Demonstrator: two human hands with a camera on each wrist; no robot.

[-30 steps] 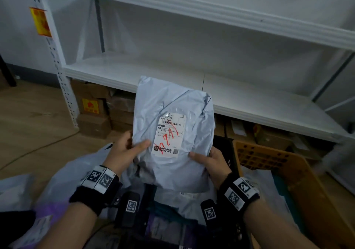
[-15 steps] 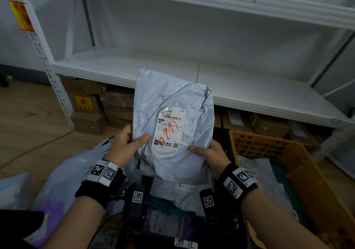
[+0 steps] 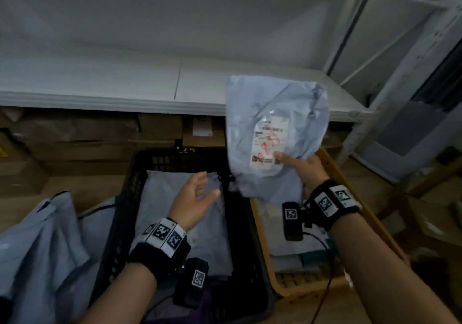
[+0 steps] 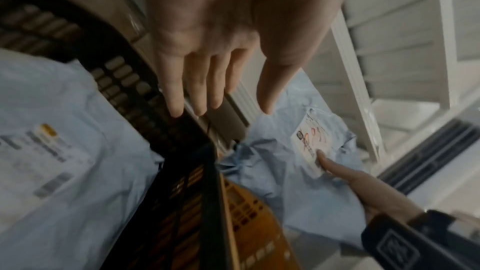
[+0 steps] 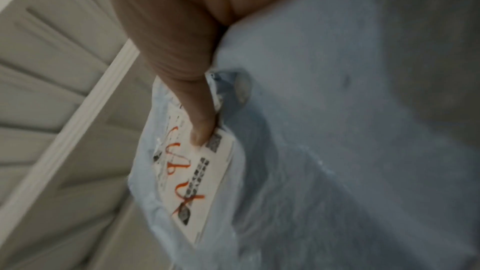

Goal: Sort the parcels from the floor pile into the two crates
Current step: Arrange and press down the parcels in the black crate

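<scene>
Gripping the grey parcel (image 3: pixel 272 133), right hand (image 3: pixel 303 171) hovers; left hand (image 3: pixel 192 198) spread, holding nothing.

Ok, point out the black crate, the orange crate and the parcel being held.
black crate (image 3: pixel 135 173), head view, left wall.
orange crate (image 3: pixel 350 181), head view, right rim.
held parcel (image 3: pixel 252 103), head view, upper plastic, above its label.

The white shipping label (image 3: pixel 269 143) on the grey-blue mailer bag (image 3: pixel 275 113) carries printed lines, a barcode and a small square code, all too blurred to read, with red handwritten marks (image 5: pixel 182 167) scrawled across it that I cannot make out as definite characters. A second printed label (image 4: pixel 44 157) lies on a parcel in the black crate (image 3: pixel 140 163), equally unreadable. The wristbands (image 3: pixel 163 233) carry black-and-white square marker codes but no words.
</scene>
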